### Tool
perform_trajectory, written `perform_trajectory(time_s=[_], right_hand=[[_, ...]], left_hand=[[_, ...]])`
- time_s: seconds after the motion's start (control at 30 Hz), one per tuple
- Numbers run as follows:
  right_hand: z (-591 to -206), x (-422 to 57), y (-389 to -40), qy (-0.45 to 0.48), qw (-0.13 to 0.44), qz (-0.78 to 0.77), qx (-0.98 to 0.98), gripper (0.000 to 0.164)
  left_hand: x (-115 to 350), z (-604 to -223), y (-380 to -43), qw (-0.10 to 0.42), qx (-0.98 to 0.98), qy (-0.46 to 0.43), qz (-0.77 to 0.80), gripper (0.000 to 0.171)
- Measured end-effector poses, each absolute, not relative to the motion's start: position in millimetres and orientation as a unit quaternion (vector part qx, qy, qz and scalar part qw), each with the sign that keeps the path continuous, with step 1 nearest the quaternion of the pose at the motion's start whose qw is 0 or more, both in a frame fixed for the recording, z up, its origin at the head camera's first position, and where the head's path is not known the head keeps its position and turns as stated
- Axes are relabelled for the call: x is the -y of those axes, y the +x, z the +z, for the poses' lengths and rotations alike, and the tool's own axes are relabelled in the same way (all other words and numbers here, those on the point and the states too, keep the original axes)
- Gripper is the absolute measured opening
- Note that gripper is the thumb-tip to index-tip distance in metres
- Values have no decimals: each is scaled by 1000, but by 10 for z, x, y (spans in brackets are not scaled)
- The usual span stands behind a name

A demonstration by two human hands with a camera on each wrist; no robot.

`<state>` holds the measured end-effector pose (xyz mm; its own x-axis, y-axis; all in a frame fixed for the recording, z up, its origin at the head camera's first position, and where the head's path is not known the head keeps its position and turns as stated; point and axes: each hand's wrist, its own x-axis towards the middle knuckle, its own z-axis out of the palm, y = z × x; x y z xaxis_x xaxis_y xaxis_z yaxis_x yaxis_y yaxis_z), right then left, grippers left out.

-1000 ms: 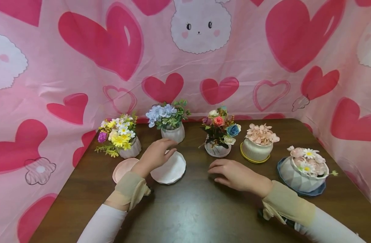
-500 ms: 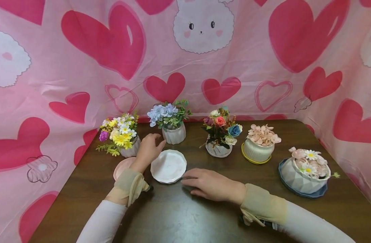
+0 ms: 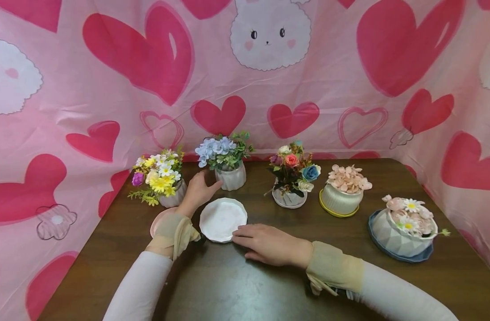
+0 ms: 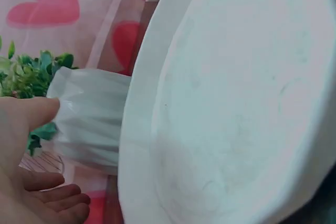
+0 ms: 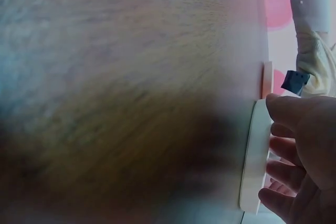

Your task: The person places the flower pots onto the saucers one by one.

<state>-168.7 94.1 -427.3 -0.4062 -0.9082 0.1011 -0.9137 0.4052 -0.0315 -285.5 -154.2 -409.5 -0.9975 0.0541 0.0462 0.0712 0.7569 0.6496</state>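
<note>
Gleaming table (image 3: 245,285), white plate (image 3: 222,220), pink backdrop (image 3: 213,58)

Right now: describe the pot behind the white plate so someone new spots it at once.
Start at the dark wooden table and go to its far side, near the pink heart-print cloth. Behind the white plate, by the left hand, stands a pale fluted pot. Its pale-blue clustered flowers set it apart: the pot to its left carries mostly yellow and white ones.

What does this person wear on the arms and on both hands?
The left hand and right hand show no gloves. Each arm has a plain whitish sleeve, with a beige cloth band at the wrist. A small black block shows at the left wrist.
</note>
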Motion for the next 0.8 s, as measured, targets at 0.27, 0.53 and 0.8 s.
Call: perform_trajectory(time_s=[0.27, 0.53, 0.8], right_hand=[[-4277, -1023, -1662, 535, 21, 35, 844, 50], [-4258, -1150, -1614, 544, 35, 28, 838, 45], [-4235, -1371, -1518, 541, 45, 52, 838, 41]], left_hand=[[1514, -4203, -2921, 14, 928, -29, -371, 81], [1506, -4252, -3011, 19, 918, -33, -394, 83], [1448, -4309, -3088, 48, 892, -37, -447, 87]])
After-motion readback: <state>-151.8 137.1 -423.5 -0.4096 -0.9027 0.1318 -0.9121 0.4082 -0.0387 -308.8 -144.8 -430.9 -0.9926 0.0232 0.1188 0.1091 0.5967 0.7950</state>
